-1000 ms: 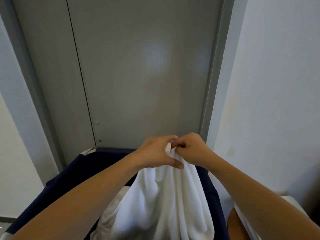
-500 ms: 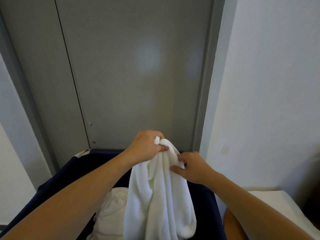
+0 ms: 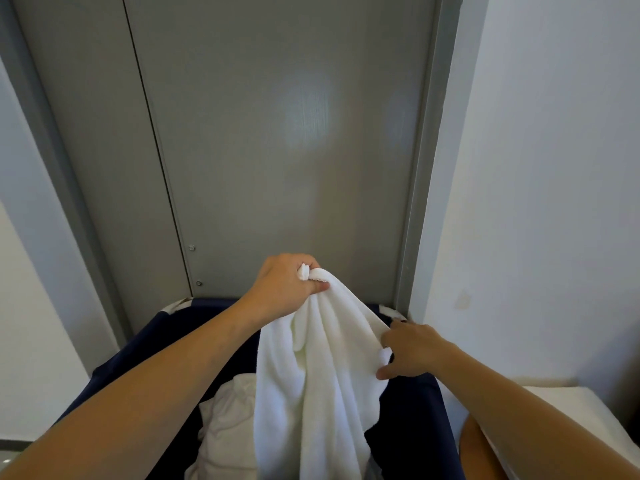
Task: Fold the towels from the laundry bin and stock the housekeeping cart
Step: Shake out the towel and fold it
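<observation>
towel [image 3: 322, 368] ×1 raised | left hand [image 3: 287, 289], right hand [image 3: 412, 351] grip it | bin [image 3: 415, 410] ×1

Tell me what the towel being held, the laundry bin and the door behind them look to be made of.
White towel: soft terry cloth, likely cotton; matte, nubby surface that drapes in loose folds.
Laundry bin: dark navy woven fabric, matte; its walls sag and crease like cloth.
Door: smooth grey panel, painted metal or laminate; a faint sheen shows in the soft light patch.
</observation>
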